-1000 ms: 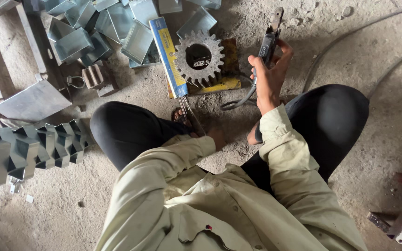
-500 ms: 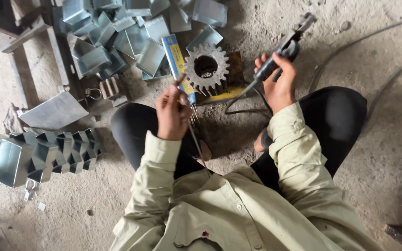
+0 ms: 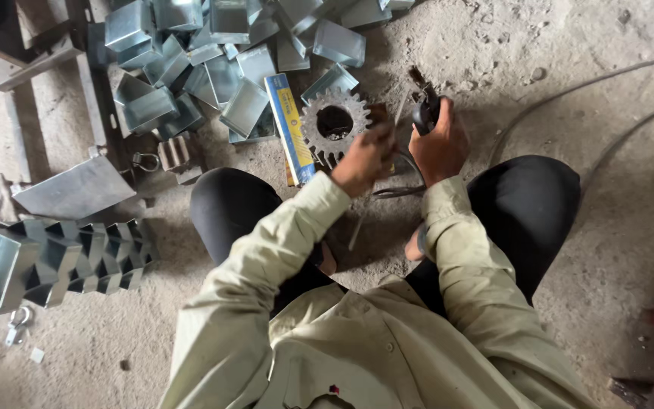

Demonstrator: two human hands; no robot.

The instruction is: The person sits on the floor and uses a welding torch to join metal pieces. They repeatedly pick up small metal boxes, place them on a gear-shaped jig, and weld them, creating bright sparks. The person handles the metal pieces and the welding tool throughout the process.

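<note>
Left hand (image 3: 365, 160) now beside right hand (image 3: 439, 148), above dusty floor (image 3: 569, 60).

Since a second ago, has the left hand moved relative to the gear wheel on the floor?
Yes. The left hand has risen from down by the knee to the lower right edge of the gear wheel, close beside the right hand.

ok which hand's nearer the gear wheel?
Left. The left hand is at the lower right edge of the gear wheel, seemingly touching it. The right hand is further right, gripping a dark tool handle.
</note>
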